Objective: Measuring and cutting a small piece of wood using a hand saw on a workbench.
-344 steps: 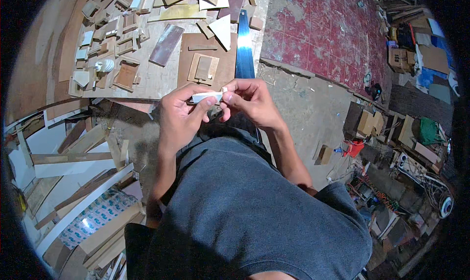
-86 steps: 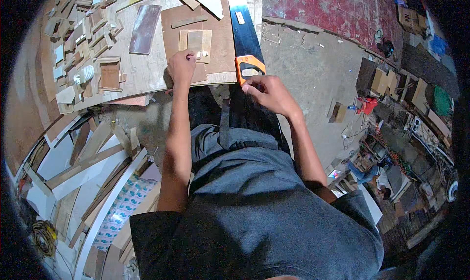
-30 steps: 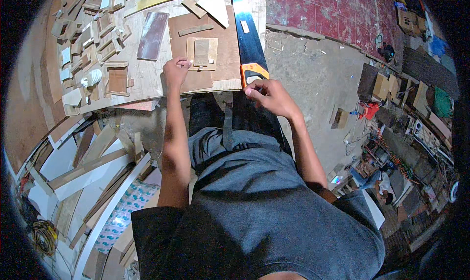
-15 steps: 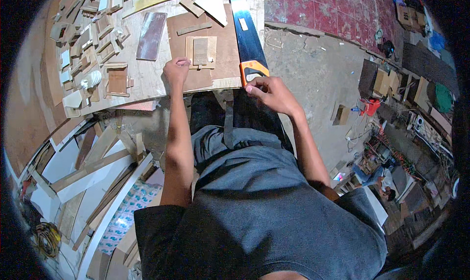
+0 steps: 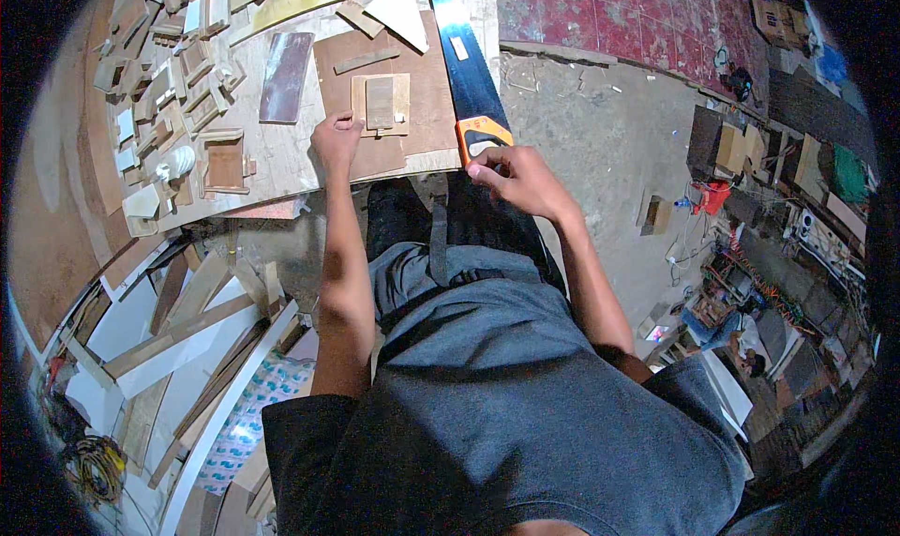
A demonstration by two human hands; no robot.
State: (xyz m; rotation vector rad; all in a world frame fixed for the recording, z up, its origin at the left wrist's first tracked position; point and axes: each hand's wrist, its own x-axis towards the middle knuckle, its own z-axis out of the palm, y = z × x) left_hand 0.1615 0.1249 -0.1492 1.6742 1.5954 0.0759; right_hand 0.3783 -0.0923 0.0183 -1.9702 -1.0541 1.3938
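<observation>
My left hand (image 5: 337, 143) rests at the table's near edge, its fingers curled closed beside a small square wooden piece (image 5: 403, 95). A narrower wooden block (image 5: 379, 104) lies on that piece, with a tiny pale bit (image 5: 400, 119) at its corner. Under them is a brown thin board (image 5: 433, 81). A hand saw (image 5: 469, 72) with an orange and black handle lies along the table's right side. Just below the handle, my right hand (image 5: 525, 181) has its thumb and fingers drawn together. Whatever either hand pinches is too small or hidden to make out.
Several small wooden frames (image 5: 199, 60) crowd the table's left, near a roll of white cord (image 5: 175, 164). A dark flat board (image 5: 286, 77) and a white triangular piece (image 5: 400, 13) lie farther in. Offcuts (image 5: 178, 334) are stacked at lower left. A person (image 5: 747, 341) is at far right.
The view has shifted slightly, so the table and its things appear a little lower and to the left. Both hands keep nearly the same pose.
</observation>
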